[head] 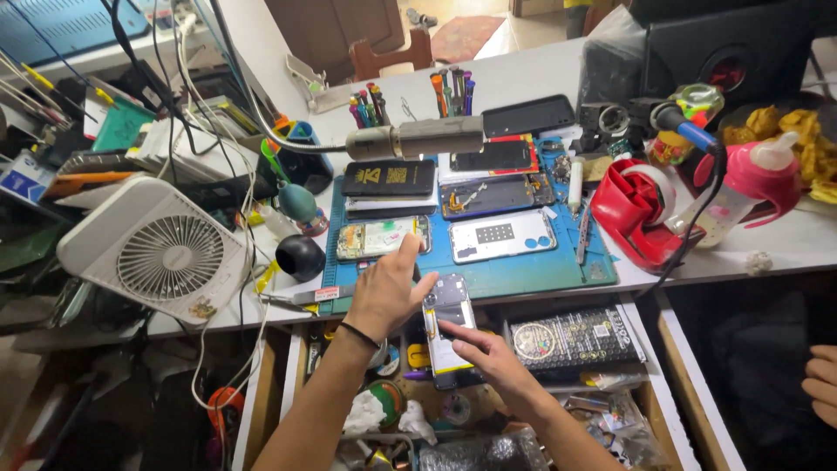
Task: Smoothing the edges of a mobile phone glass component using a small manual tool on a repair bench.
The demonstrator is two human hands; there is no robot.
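An opened smartphone (450, 316) with its back off, showing white and metal internals, is held over an open drawer (610, 410). My left hand (386, 292), with a black band on the wrist, grips the phone's upper left edge, index finger raised. My right hand (488, 359) supports it from below, index finger lying across the lower half of the phone. Just beyond my hands lies a blue work mat (523, 272) on the white bench.
Several opened phones (501, 235) and a dark phone box (390, 178) lie on the mat. A white fan (170, 255) stands left, a red tape dispenser (641, 214) and pink bottle (758, 179) right. Another person's hand (822, 382) shows at the right edge.
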